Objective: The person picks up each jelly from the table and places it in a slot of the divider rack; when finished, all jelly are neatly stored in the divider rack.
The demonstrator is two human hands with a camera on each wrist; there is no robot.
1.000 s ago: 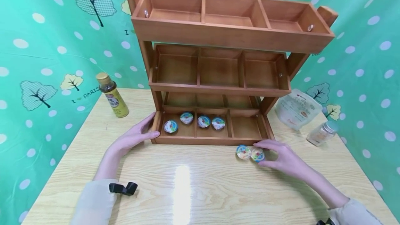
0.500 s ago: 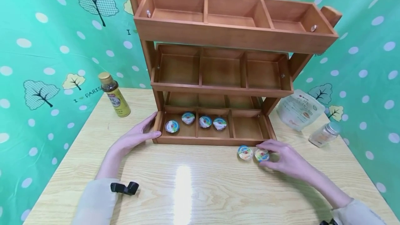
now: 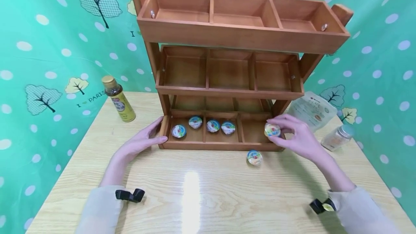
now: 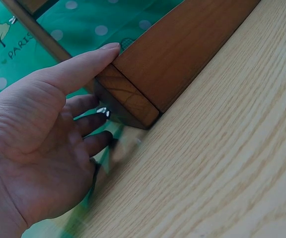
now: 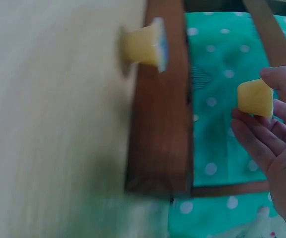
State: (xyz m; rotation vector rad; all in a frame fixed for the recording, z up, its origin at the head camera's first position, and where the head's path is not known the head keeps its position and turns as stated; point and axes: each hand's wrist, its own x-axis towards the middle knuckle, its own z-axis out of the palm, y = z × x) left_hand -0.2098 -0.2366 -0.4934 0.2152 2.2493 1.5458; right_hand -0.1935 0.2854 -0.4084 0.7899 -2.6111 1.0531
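Note:
My right hand (image 3: pixel 297 133) pinches a small jelly cup (image 3: pixel 272 130) over the right compartment of the bottom tier of a brown wooden rack (image 3: pixel 224 147). In the right wrist view that cup (image 5: pixel 255 97) looks yellow, held between thumb and fingers. A second jelly cup (image 3: pixel 254 157) stands on the table before the rack. Two cups (image 3: pixel 178 131) sit in the left compartment and two more cups (image 3: pixel 213 126) in the middle one. My left hand (image 3: pixel 141 142) holds the rack's lower left end, thumb at the front corner (image 4: pixel 128 96), fingers along the side.
A yellow-labelled bottle (image 3: pixel 121 104) with a gold cap stands left of the rack. To its right are a white pouch (image 3: pixel 313 111) and a clear jar (image 3: pixel 338 137). The upper tiers (image 3: pixel 243 35) overhang the bottom one. A dotted green cloth (image 3: pixel 58 60) hangs behind.
My right hand has lifted one jelly cup from beside the other on the table and carried it up over the right compartment. My left hand stays at the rack's end.

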